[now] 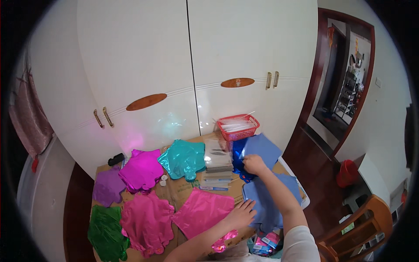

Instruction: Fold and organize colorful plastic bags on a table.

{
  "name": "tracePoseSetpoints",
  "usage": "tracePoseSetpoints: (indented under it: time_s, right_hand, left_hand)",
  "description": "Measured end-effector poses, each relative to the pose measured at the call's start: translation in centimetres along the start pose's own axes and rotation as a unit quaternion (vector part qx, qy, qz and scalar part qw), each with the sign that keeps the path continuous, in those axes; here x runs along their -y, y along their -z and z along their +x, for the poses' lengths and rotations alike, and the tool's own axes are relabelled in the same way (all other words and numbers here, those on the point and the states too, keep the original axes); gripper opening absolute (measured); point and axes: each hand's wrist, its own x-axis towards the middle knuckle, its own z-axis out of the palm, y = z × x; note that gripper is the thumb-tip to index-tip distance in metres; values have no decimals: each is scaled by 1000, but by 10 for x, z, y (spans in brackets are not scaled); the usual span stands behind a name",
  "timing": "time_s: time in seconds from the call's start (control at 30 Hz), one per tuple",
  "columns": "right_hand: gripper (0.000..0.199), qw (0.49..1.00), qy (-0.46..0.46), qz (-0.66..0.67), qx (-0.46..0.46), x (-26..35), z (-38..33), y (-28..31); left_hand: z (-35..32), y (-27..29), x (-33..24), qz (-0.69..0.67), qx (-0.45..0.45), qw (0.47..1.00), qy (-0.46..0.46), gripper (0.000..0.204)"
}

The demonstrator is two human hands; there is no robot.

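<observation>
On my feed, the right hand sits right of centre, fingers curled at the edge of the upper pale-blue pile; can't tell if they pinch a layer. Left hand, lower centre, open, fingers spread, tips at the left edge of the lower pale-blue pile, probably steadying it. Pink sheet lies just beside it. Piles look split by colour, I'd guess so shades don't mix: teal pile mid-frame, green pile lower left (shiny stuff). Red basket corrals thin pale sticks, upper right of centre
</observation>
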Motion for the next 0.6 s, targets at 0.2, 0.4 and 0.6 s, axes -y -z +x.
tracePoseSetpoints:
  time_s: [0.2, 0.4, 0.6]
  right_hand:
    - [21, 992, -107, 57, 29, 26, -1, 0]
    - [23, 929, -290, 229, -30, 16, 4, -15]
    - [26, 865, -347, 358, -58, 0, -4, -16]
  left_hand:
    - [1, -2, 2, -13, 11, 1000, -3, 32]
    - [2, -3, 11, -64, -16, 998, 9, 35]
    - [61, 52, 82, -50, -153, 973, 164, 41]
